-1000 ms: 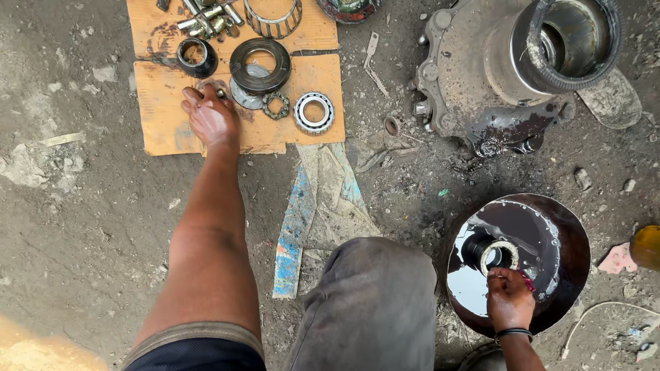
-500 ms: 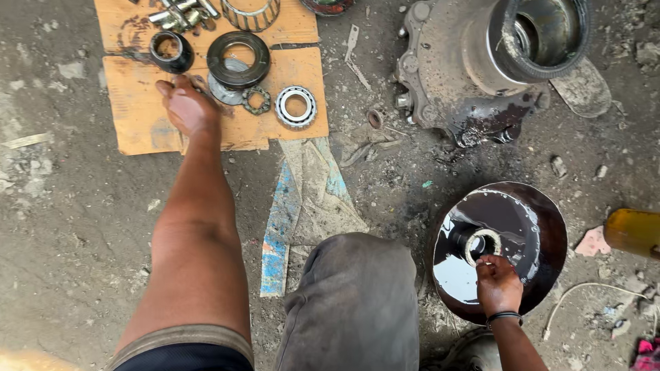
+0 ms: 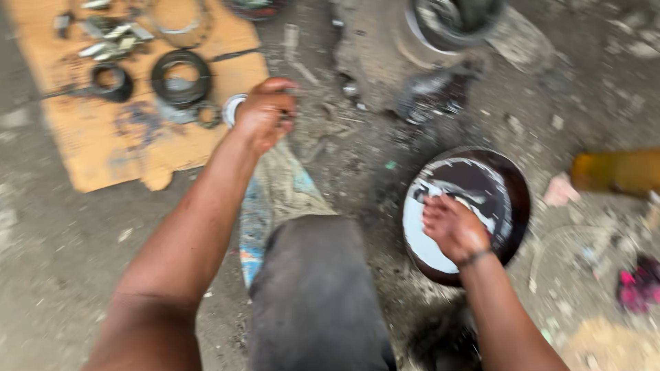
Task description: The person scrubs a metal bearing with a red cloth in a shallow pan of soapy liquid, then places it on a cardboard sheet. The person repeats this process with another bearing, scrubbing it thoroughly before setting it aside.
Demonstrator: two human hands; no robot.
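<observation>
On the dirt ground, a round dark pan (image 3: 512, 199) is touched by the right hand (image 3: 450, 227) — a bearing ring (image 3: 232, 108) lies partly hidden behind the left hand (image 3: 265, 113).

The right hand is laid, fingers curled, on the pan's shiny inside; whether anything is held cannot be told. The left hand is half closed at the edge of the brown cardboard (image 3: 89, 151) — its grip is too blurred to tell. Black rings (image 3: 180, 77) and small metal parts are spread on the cardboard, and a large grey housing (image 3: 405, 62) is seen beyond the pan.

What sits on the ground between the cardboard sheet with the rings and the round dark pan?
In the head view, a crumpled cloth strip lies between the cardboard sheet and the round pan, with the person's knee and dirty ground.
</observation>
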